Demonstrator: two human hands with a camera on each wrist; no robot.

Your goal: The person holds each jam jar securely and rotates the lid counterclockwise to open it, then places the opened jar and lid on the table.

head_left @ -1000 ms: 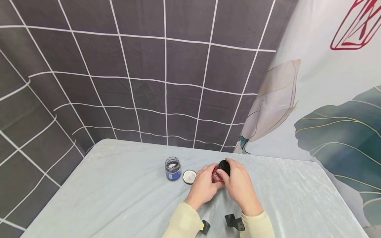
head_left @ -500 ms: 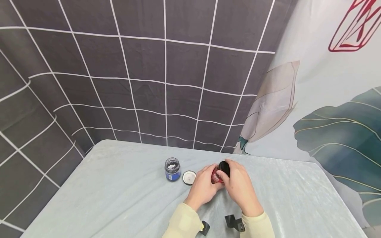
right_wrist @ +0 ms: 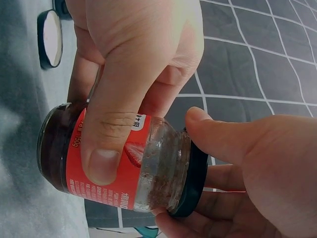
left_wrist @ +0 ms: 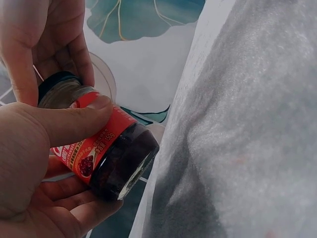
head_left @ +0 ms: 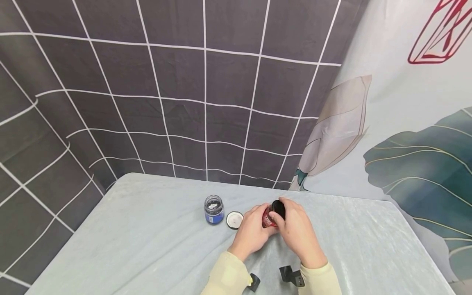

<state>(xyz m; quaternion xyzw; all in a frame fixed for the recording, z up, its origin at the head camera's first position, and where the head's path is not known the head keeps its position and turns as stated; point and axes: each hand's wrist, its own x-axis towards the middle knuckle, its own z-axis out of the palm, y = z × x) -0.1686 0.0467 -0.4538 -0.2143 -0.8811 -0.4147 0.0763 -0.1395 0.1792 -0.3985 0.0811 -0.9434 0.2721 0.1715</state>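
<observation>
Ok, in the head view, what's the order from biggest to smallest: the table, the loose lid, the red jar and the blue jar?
1. Table
2. Blue jar and red jar: can't rank these two, because the red one is partly covered
3. Loose lid

L hand, R hand close tog., both curled

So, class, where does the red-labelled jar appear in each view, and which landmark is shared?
Head: red-labelled jar, below and right of centre.
Left wrist: left of centre, about mid-height.
Right wrist: lower left to middle.
Shared landmark: the left hand, gripping the jar.
</observation>
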